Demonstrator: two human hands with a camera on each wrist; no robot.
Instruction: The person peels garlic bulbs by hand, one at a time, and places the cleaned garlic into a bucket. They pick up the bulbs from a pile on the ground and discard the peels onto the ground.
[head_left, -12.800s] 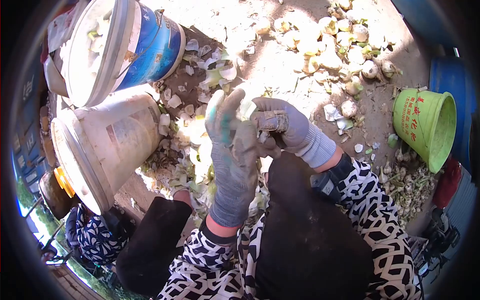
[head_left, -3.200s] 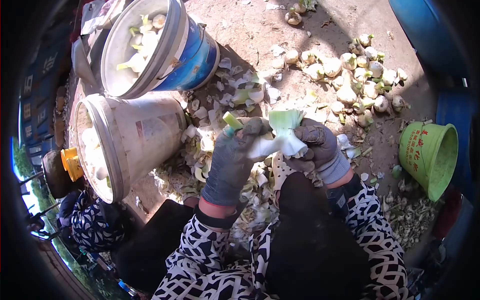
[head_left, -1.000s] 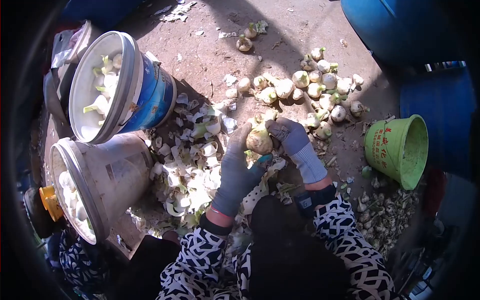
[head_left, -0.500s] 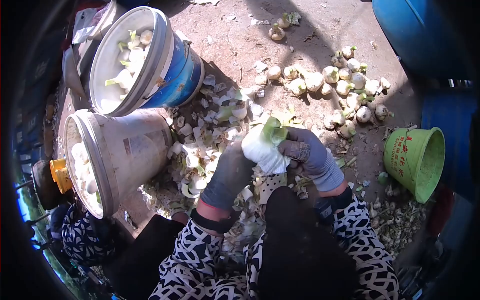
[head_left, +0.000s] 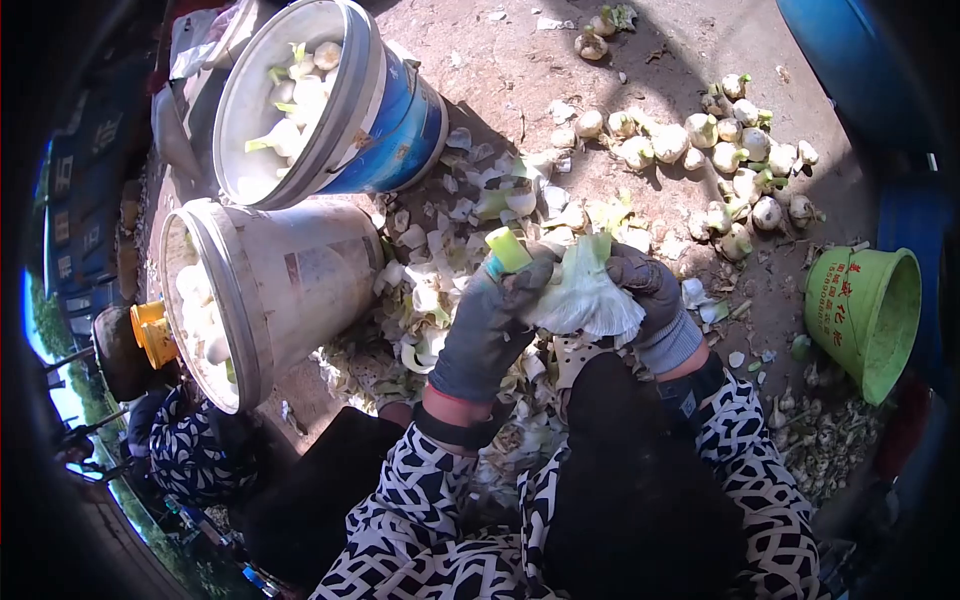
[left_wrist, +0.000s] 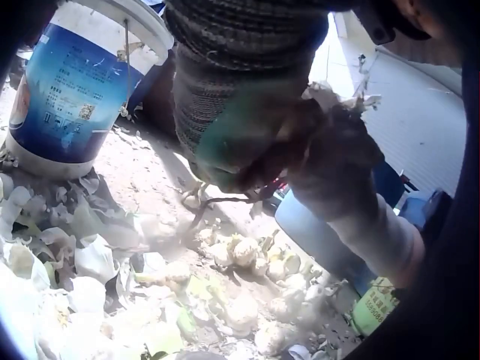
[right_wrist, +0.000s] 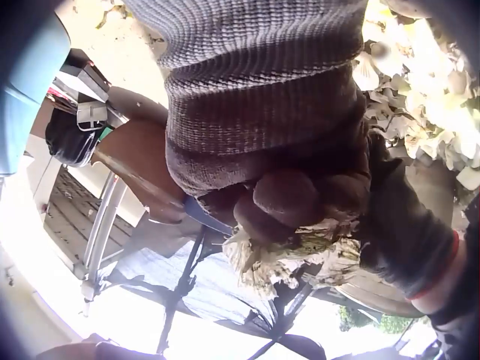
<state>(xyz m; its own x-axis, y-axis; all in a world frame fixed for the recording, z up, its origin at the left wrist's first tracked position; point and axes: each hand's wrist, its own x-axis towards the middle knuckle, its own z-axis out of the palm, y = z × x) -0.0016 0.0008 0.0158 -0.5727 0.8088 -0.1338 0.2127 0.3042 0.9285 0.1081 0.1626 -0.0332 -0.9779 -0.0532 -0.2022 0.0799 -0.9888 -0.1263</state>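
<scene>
My gloved left hand [head_left: 487, 330] grips a garlic bulb, its cut green stem [head_left: 509, 249] sticking up past the thumb. Most of the bulb is hidden inside the fingers. From the other side my gloved right hand [head_left: 658, 303] pinches a sheet of white garlic skin [head_left: 590, 302], fanned out between the two hands with a pale green top. In the left wrist view the left hand [left_wrist: 244, 124] is in shade, close to the right hand [left_wrist: 337, 169]. Curled fingers of the right hand [right_wrist: 274, 169] show ragged, dry skin [right_wrist: 262, 266] below them in the right wrist view.
Tilted to the left are a blue-and-white bucket [head_left: 395, 135] and a white bucket [head_left: 310, 255], both holding peeled bulbs. Unpeeled garlic bulbs [head_left: 735, 150] lie ahead, peelings [head_left: 430, 300] below my hands. A green bucket [head_left: 850, 310] and small bulbs [head_left: 820, 435] are at right.
A whole brownish bulb was between my hands one second ago. Half a second ago white skin wrapped it; now the skin is spread out toward my right hand. The head view has shifted.
</scene>
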